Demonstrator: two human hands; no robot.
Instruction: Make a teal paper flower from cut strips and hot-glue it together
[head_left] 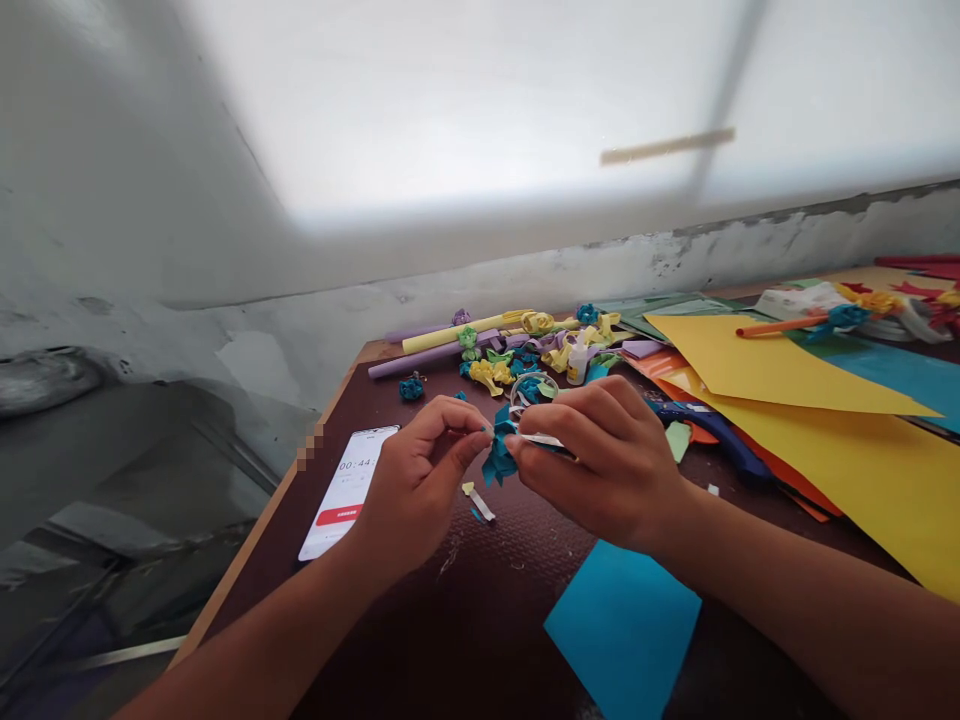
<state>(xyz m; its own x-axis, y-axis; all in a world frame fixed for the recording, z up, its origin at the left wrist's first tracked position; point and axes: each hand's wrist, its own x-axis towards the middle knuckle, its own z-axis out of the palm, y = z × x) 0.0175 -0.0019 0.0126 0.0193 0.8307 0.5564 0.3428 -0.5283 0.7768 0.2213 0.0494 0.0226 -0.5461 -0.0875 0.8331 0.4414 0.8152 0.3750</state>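
A small crumpled blue paper flower (501,455) is held up over the table between my two hands. My left hand (424,480) pinches its left edge between thumb and forefinger. My right hand (611,465) grips the flower's right side, fingers curled. A slim pale strip (545,440) also sticks out between the right fingers; its kind is unclear. Below the right hand lies a flat blue paper sheet (624,628). A small white and yellow scrap (480,503) rests on the table under the flower.
On the dark table (420,630), a phone (349,490) showing a timer lies at left. Behind the hands are rolled paper tubes (431,355), several paper flowers (491,375) and a small glue bottle (577,362). Yellow sheets (780,370) spread at right. A wall stands behind.
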